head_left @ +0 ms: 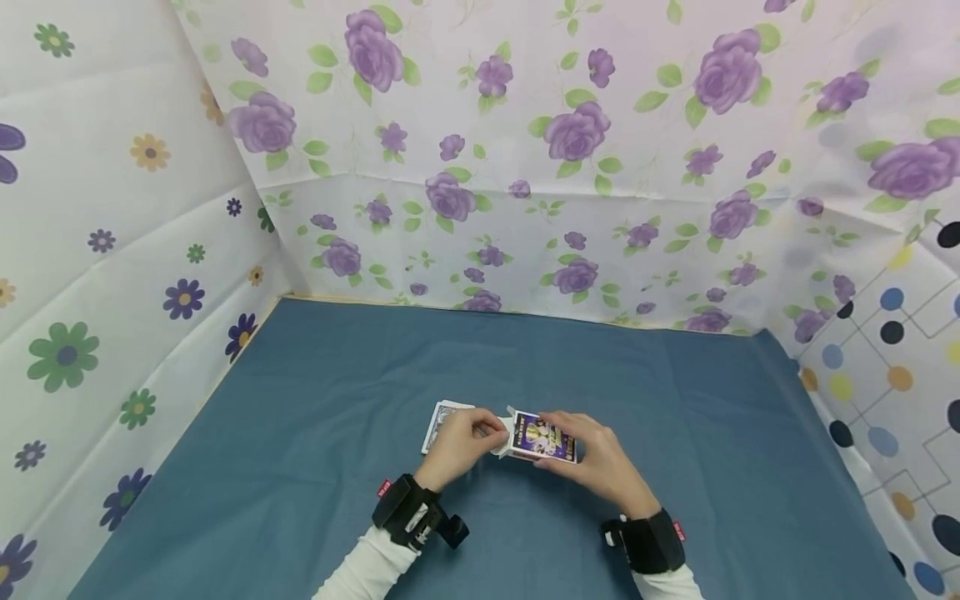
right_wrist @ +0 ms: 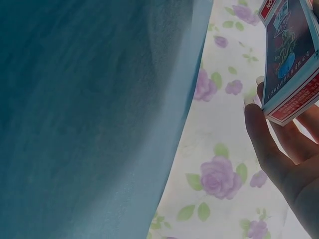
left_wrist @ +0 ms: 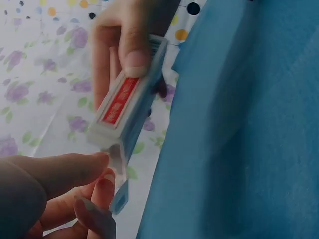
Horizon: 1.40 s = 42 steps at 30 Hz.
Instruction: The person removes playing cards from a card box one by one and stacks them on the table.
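Note:
A purple and gold playing card box (head_left: 543,438) lies in my right hand (head_left: 602,463), gripped by its long edges between thumb and fingers. Its left end is open, and a white flap (head_left: 504,435) sticks out there. My left hand (head_left: 459,442) is at that end, thumb and fingertips pinching the flap. Seen from the left wrist, the box's narrow side carries a red label (left_wrist: 119,102) under the right thumb. Playing cards (head_left: 437,423) with a patterned back lie on the table, partly hidden behind the left hand. Fingers (right_wrist: 261,134) of the right hand support the box from below.
A blue cloth (head_left: 315,400) covers the table. Purple-flowered sheeting (head_left: 480,200) hangs along the back edge, with more patterned sheets on the left (head_left: 112,283) and right (head_left: 900,400). Both wrists wear black camera straps (head_left: 651,543).

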Motion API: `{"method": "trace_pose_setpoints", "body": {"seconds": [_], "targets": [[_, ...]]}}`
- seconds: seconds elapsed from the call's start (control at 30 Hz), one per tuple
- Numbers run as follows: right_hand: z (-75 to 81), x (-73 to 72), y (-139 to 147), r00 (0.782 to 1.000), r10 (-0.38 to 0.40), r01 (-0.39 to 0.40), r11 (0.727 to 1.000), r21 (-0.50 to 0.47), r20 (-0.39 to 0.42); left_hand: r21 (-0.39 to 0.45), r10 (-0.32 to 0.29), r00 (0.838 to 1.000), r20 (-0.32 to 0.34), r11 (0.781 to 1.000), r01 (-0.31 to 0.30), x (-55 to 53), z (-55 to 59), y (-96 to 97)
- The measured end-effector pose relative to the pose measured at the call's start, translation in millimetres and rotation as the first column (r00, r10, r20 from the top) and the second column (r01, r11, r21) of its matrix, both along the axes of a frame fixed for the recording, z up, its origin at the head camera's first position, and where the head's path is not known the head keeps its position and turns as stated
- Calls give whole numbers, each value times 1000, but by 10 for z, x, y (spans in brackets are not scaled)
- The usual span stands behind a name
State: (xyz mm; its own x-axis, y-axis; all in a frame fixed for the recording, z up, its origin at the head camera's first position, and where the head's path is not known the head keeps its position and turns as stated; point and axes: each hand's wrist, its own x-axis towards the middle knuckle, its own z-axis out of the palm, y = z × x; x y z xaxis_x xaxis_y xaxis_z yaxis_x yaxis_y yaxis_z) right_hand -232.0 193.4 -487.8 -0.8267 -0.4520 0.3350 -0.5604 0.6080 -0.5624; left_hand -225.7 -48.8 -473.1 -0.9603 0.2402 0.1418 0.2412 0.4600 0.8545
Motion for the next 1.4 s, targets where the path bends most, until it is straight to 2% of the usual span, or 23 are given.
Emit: {"method": "trace_pose_setpoints", "body": {"seconds": [0.23, 0.4, 0.53, 0.73, 0.9, 1.1, 1.23, 1.4], "targets": [[13, 22, -17, 1000, 3, -3, 1000, -4, -5, -1, -22, 997, 71, 1000, 22, 26, -5, 43], [36, 40, -23, 1000, 12, -12, 1000, -11, -20, 4, -70, 987, 141, 998, 70, 25, 10, 22], [38, 43, -30, 1000, 22, -22, 1000, -9, -20, -17, -105, 979, 172, 994, 110, 8, 7, 4], [23, 51, -35, 1000, 12, -12, 1000, -6, -5, 35, -129, 969, 209, 992, 124, 29, -9, -8], [16, 36, -29, 1000, 5, -5, 1000, -11, -20, 91, -131, 965, 227, 989, 112, 34, -27, -28], [-1, 24, -28, 999, 3, -3, 1000, -17, -33, 179, -138, 952, 274, 980, 91, 30, -65, -55], [2, 16, -19, 1000, -1, 0, 1000, -19, -24, 265, -128, 944, 306, 963, 45, 28, -67, -81], [6, 3, -2, 1000, -10, 10, 1000, -19, -16, 312, -81, 938, 336, 950, -30, 25, -57, -127]]}}
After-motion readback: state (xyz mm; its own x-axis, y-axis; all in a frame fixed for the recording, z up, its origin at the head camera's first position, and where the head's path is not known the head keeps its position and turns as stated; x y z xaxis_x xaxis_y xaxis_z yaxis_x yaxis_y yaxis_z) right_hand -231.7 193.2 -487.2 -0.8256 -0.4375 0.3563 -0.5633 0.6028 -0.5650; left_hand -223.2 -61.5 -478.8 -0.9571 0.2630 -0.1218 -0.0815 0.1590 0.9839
